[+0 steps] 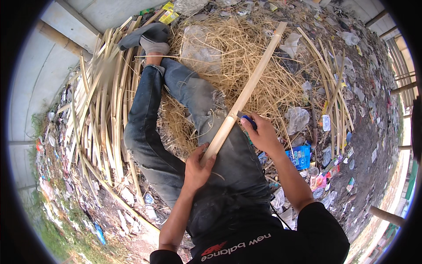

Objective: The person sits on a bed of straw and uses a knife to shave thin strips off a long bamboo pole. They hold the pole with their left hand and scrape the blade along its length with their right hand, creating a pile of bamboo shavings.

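Note:
A long, pale bamboo strip (252,81) lies slantwise across my thigh, its far end up over the straw. My left hand (198,168) grips its near end, thumb on one side and fingers on the other. Farther up the strip, my right hand (262,134) is closed round the blue handle of a knife (249,121). The knife's short blade touches the strip's right edge, beside a joint in the bamboo. Part of the handle is hidden in my fingers.
Many split bamboo strips (105,119) are heaped left of my legs. Straw and shavings (237,48) cover the ground ahead. A smaller bunch of strips (336,97) lies on the right, near a blue packet (300,157) and scattered plastic litter. A grey wall (30,75) stands at the left.

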A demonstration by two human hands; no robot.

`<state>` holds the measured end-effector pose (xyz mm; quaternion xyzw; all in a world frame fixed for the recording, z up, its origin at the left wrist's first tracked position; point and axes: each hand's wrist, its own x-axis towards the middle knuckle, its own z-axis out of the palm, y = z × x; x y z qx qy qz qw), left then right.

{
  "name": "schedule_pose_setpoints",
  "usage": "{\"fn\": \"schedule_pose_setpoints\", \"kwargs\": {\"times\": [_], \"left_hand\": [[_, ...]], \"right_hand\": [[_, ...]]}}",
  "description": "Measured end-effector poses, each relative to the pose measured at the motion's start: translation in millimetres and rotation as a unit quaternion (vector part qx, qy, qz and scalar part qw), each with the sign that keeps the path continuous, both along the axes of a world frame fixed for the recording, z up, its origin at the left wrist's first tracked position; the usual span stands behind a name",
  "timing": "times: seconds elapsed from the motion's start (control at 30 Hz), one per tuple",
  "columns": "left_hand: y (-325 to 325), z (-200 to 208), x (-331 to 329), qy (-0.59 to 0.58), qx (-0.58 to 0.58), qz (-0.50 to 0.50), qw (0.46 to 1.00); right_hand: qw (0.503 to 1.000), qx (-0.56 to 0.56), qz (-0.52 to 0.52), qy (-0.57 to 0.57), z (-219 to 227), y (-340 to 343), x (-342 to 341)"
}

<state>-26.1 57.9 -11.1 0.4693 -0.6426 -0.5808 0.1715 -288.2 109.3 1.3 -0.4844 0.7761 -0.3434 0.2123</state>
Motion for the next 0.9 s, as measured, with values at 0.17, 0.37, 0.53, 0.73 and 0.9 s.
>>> {"fn": "schedule_pose_setpoints", "kwargs": {"times": [0.17, 0.37, 0.53, 0.73, 0.9], "left_hand": [[5, -2, 0, -0.006, -0.072, -0.009, 0.997], [5, 13, -8, -0.044, -0.074, -0.014, 0.996], [-2, 19, -12, -0.047, -0.027, -0.033, 0.998], [7, 16, -17, -0.062, -0.116, 0.003, 0.991], [10, 11, -17, -0.110, -0.210, -0.018, 0.971]], "right_hand": [[0.995, 0.062, 0.032, 0.068, -4, 8, 21], [0.995, 0.070, 0.068, 0.033, -30, 23, 38], [0.982, 0.111, 0.149, -0.024, -3, 22, 36], [0.998, 0.055, 0.023, -0.013, 0, 7, 8], [0.991, 0.080, 0.026, 0.102, -1, -2, 8]]}}
